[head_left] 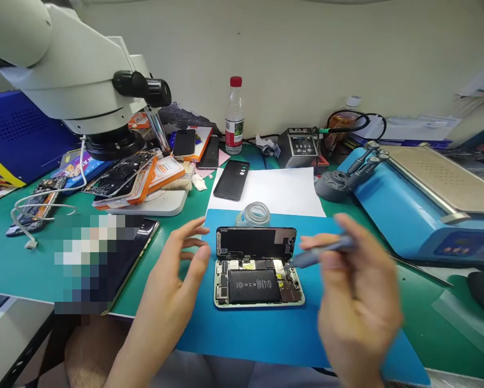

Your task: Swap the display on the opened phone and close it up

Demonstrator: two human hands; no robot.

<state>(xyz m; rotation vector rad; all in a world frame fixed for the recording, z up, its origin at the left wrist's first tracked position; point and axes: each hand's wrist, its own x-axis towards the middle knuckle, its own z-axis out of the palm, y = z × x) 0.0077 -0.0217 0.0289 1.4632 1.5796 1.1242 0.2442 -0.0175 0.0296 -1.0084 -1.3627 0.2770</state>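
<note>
An opened phone (258, 285) lies on a blue mat (274, 328), its black battery and boards showing. Its screen (256, 241) stands tipped up along the far edge, leaning on a small glass jar (255, 214). My right hand (357, 302) is closed round a grey screwdriver (320, 252), whose tip reaches the phone's upper right corner. The hand is blurred by motion. My left hand (177, 283) hovers just left of the phone, fingers spread and holding nothing.
A white microscope (72, 64) hangs over the left side above a pile of phones and orange boxes (132, 180). A black phone (230, 180), white paper (278, 191), water bottle (234, 116), soldering station (301, 146) and blue machine (420, 205) stand behind and to the right.
</note>
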